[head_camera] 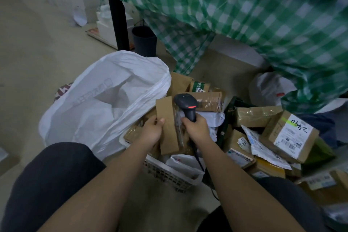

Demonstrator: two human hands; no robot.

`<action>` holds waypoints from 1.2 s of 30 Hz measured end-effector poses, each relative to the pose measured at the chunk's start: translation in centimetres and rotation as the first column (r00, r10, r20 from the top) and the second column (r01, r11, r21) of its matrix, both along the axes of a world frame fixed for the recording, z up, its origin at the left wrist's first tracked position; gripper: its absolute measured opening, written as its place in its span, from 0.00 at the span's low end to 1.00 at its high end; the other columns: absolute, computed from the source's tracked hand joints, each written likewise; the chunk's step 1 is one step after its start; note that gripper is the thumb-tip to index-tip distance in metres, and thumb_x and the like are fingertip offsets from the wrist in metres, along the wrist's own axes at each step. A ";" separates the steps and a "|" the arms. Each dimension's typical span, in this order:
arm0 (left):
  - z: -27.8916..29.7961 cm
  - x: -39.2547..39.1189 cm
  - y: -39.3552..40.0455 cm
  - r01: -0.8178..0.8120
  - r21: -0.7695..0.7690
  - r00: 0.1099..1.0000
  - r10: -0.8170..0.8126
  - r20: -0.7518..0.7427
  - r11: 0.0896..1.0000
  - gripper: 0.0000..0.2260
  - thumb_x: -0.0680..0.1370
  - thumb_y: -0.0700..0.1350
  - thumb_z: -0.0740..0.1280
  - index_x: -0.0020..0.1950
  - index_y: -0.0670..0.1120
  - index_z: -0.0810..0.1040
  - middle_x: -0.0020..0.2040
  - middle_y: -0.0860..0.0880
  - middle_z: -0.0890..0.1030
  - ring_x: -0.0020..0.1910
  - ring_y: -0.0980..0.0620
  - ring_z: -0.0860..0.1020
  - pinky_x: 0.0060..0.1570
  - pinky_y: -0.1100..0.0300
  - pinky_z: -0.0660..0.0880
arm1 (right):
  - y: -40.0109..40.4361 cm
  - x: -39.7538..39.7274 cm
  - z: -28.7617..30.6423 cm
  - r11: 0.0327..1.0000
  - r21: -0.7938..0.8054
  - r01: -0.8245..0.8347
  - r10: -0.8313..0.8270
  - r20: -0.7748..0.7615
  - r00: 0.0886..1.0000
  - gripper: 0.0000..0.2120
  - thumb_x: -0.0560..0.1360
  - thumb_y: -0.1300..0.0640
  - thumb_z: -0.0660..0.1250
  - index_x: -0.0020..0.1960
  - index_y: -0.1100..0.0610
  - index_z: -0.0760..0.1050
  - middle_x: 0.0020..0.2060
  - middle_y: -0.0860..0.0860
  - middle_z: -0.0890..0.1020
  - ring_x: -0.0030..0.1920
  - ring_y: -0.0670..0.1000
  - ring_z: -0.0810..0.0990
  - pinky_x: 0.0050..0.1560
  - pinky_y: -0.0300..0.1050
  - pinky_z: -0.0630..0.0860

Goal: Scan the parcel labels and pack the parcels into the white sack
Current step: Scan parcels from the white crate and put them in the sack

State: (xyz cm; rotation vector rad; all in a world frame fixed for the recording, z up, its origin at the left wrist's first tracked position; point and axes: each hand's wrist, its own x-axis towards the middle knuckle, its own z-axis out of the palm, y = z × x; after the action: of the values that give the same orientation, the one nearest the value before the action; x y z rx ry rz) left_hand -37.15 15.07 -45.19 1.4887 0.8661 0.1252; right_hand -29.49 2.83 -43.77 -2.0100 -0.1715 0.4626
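The flat brown cardboard parcel [168,124] stands over the white slotted plastic basket [165,172], its edge pinched by the left hand [151,131]; the right hand [196,128] grips the black handheld scanner [186,106]. Scanning seems underway; next, the parcel goes into the open white sack [105,103] at nine o'clock.

Brown parcel [168,126] upright beside open white sack [105,103], btwn piled parcels.

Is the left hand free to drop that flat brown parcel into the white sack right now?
Probably yes: the left hand grips the flat brown parcel, and the white sack gapes open just beside it, nothing between.
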 end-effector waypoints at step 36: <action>5.3 2.7 -1.7 0.013 -0.044 0.953 0.001 0.303 0.999 0.25 0.76 0.41 0.71 0.71 0.47 0.68 0.60 0.53 0.77 0.61 0.50 0.77 0.63 0.48 0.74 | -6.8 3.4 8.1 0.991 0.113 0.065 -0.080 0.134 0.988 0.10 0.70 0.56 0.72 0.32 0.55 0.75 0.19 0.46 0.75 0.23 0.45 0.73 0.34 0.44 0.71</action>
State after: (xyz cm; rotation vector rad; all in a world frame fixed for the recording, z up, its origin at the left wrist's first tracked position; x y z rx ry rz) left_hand -34.44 13.41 -39.84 1.3850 0.6120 0.3192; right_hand -26.07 -4.02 -35.65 -1.9349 -0.2042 0.2619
